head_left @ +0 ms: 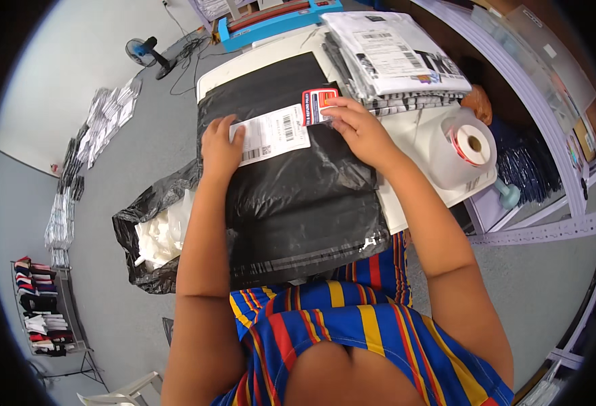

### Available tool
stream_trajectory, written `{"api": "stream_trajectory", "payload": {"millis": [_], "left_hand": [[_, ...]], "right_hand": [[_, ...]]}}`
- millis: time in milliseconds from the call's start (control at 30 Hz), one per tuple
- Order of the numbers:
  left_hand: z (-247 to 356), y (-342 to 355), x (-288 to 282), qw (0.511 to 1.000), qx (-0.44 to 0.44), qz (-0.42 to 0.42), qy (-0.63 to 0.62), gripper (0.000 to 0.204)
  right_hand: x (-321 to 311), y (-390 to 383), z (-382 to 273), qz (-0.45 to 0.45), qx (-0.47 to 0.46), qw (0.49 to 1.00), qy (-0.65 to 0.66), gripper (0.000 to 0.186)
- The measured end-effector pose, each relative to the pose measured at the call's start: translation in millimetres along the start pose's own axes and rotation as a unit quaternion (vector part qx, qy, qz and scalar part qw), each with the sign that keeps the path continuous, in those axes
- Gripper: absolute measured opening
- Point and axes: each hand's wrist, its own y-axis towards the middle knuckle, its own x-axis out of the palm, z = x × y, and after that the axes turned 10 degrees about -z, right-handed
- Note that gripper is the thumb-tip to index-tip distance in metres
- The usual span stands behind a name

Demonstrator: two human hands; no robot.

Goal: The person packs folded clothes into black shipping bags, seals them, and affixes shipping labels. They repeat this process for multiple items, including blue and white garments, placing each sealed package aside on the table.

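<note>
A black plastic mailing bag (294, 176) lies flat in front of me on a white table. On it is a white shipping label (271, 137) with barcodes. A small red, white and blue sticker (315, 107) overlaps the label's right end. My right hand (364, 134) pinches this sticker's right edge between thumb and fingers. My left hand (221, 150) rests on the bag at the label's left end, thumb apart from the fingers and nothing held in it.
Wrapped parcels (396, 57) are stacked at the far right of the table (406, 132). Nearer stands a sticker roll (473, 143) in a clear container. A black bag with white scraps (159, 240) hangs at the left. A blue sealing machine (277, 24) and a fan (150, 54) are farther back.
</note>
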Motion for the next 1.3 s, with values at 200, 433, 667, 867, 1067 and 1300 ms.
{"api": "stream_trajectory", "payload": {"millis": [200, 433, 667, 867, 1067, 1300], "left_hand": [[-43, -40, -10, 0.986, -0.133, -0.091, -0.034, 0.05], [-42, -35, -20, 0.952, -0.223, -0.159, -0.134, 0.069], [-36, -24, -18, 0.816, -0.318, -0.153, -0.457, 0.07], [4, -60, -125, 0.796, -0.198, -0.031, -0.571, 0.034], [-76, -203, -304, 0.893, -0.197, 0.035, -0.402, 0.048], [-158, -446, -325, 0.784, -0.481, -0.211, -0.33, 0.046]], "right_hand": [[3, 8, 22, -0.115, 0.031, 0.993, -0.008, 0.023], [-10, 25, -30, -0.285, 0.133, 0.895, -0.317, 0.033], [58, 29, 9, -0.154, 0.096, 0.932, -0.314, 0.049], [-43, 70, 4, 0.114, 0.112, 0.907, -0.39, 0.056], [-87, 72, 9, -0.034, 0.403, 0.826, -0.393, 0.053], [-53, 52, -43, -0.06, 0.278, 0.87, -0.402, 0.041]]}}
